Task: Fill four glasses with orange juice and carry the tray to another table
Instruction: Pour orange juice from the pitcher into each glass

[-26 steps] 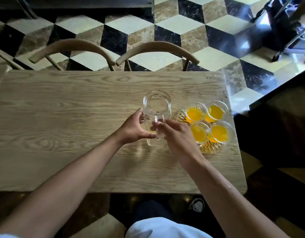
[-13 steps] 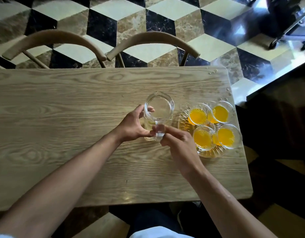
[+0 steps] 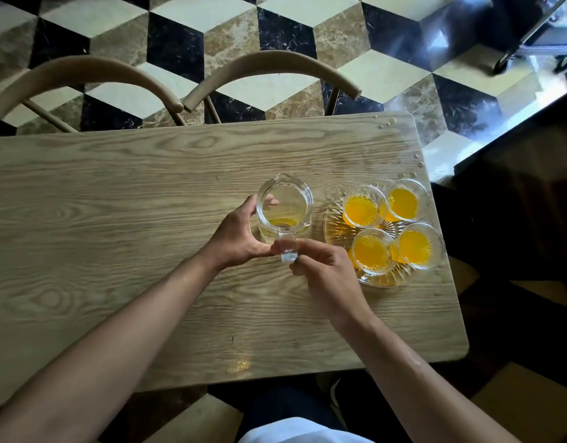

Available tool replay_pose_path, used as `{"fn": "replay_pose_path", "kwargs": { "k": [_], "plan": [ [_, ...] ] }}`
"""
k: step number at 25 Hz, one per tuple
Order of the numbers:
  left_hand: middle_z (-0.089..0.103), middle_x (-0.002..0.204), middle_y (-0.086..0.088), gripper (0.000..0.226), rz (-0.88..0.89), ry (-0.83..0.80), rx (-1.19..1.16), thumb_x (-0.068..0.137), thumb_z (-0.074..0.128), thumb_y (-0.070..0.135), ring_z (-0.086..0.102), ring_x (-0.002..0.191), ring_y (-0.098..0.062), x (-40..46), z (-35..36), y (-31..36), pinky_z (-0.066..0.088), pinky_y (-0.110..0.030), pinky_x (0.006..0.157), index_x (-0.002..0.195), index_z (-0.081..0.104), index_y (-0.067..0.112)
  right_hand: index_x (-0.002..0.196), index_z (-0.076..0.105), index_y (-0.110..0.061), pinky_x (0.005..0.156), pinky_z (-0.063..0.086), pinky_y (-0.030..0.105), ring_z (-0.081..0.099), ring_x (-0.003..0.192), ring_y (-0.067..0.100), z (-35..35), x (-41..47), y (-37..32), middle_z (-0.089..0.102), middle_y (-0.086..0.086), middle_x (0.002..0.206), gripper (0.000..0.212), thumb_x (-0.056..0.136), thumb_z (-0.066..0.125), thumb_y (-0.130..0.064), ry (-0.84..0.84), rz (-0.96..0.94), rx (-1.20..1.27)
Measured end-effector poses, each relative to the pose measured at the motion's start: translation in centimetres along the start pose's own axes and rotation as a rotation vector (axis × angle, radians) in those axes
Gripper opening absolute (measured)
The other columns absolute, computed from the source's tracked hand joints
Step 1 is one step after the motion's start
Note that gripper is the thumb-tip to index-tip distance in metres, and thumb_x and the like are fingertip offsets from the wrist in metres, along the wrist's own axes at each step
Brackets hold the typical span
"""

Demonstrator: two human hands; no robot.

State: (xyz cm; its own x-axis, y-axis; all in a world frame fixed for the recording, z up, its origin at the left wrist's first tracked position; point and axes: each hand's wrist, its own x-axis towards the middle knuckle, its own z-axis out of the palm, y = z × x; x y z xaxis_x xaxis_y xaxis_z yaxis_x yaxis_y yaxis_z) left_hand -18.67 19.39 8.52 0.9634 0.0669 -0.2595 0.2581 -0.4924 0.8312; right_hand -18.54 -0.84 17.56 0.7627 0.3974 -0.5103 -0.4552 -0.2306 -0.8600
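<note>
Hands are grasping the clear glass pitcher: left hand cupping its wall, right hand pinching its handle; four juice-filled glasses are sitting on the cut-glass tray just right of the grip.

The tray is largely covered by the four glasses, and its near-left rim runs under the right hand. The pitcher handle sits between both hands' fingertips, so whether either grips it cannot be told. Two chairs are cut off by the table; a wheeled frame leaves the top-right corner.
</note>
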Motion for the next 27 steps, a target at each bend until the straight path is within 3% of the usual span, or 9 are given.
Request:
{"fn": "replay_pose_path", "kwargs": {
  "k": [5, 9, 14, 19, 23, 27],
  "plan": [
    [0.058, 0.139, 0.017, 0.099, -0.024, 0.015, 0.047, 0.058, 0.095, 0.046, 0.056, 0.129, -0.002, -0.3, 0.1, -0.3, 0.045, -0.03, 0.113, 0.144, 0.053, 0.023, 0.103, 0.081, -0.007, 0.071, 0.05, 0.013, 0.071, 0.082, -0.004, -0.3, 0.0, -0.4, 0.08, -0.006, 0.091, 0.036, 0.085, 0.056, 0.012, 0.024, -0.03, 0.082],
    [0.055, 0.141, 0.015, 0.104, -0.065, 0.033, 0.008, 0.061, 0.099, 0.028, 0.051, 0.13, 0.002, -0.8, 0.5, -0.2, 0.037, -0.005, 0.104, 0.149, 0.045, 0.019, 0.103, 0.079, -0.01, 0.07, 0.052, 0.013, 0.072, 0.085, 0.0, -0.7, -0.4, -0.4, 0.08, -0.004, 0.092, 0.037, 0.086, 0.056, 0.012, 0.013, -0.065, 0.106],
    [0.049, 0.155, 0.005, 0.122, -0.101, 0.077, -0.03, 0.054, 0.096, 0.048, 0.046, 0.143, -0.01, -1.7, 0.5, -0.5, 0.037, -0.029, 0.119, 0.156, 0.034, 0.024, 0.113, 0.076, -0.009, 0.075, 0.053, 0.015, 0.072, 0.104, 0.007, -1.4, -0.4, 0.2, 0.079, 0.001, 0.108, 0.04, 0.084, 0.057, 0.012, 0.014, -0.09, 0.071],
    [0.048, 0.156, 0.003, 0.107, -0.113, 0.162, -0.019, 0.069, 0.095, 0.032, 0.046, 0.141, -0.01, -3.4, 0.4, 0.5, 0.035, -0.023, 0.115, 0.157, 0.034, 0.022, 0.113, 0.075, -0.014, 0.076, 0.053, 0.016, 0.07, 0.108, 0.008, -3.5, -0.5, 0.5, 0.077, -0.002, 0.112, 0.041, 0.085, 0.057, 0.01, 0.028, -0.111, 0.028],
    [0.051, 0.141, 0.011, 0.086, -0.153, 0.284, -0.026, 0.076, 0.083, 0.031, 0.051, 0.132, -0.007, -5.4, 1.1, 1.8, 0.037, -0.016, 0.106, 0.151, 0.042, 0.02, 0.108, 0.074, -0.021, 0.075, 0.052, 0.015, 0.07, 0.104, 0.001, -6.4, -0.4, 0.6, 0.077, -0.01, 0.104, 0.04, 0.082, 0.058, 0.006, 0.012, -0.132, 0.001],
    [0.055, 0.144, 0.005, 0.077, -0.189, 0.355, -0.021, 0.081, 0.086, 0.025, 0.054, 0.135, -0.012, -7.6, 2.0, 2.5, 0.038, -0.02, 0.108, 0.146, 0.045, 0.028, 0.124, 0.069, -0.017, 0.085, 0.054, 0.022, 0.065, 0.116, 0.004, -10.6, -0.5, 1.4, 0.072, -0.007, 0.12, 0.038, 0.089, 0.061, -0.004, 0.008, -0.168, -0.143]
  ]
}}
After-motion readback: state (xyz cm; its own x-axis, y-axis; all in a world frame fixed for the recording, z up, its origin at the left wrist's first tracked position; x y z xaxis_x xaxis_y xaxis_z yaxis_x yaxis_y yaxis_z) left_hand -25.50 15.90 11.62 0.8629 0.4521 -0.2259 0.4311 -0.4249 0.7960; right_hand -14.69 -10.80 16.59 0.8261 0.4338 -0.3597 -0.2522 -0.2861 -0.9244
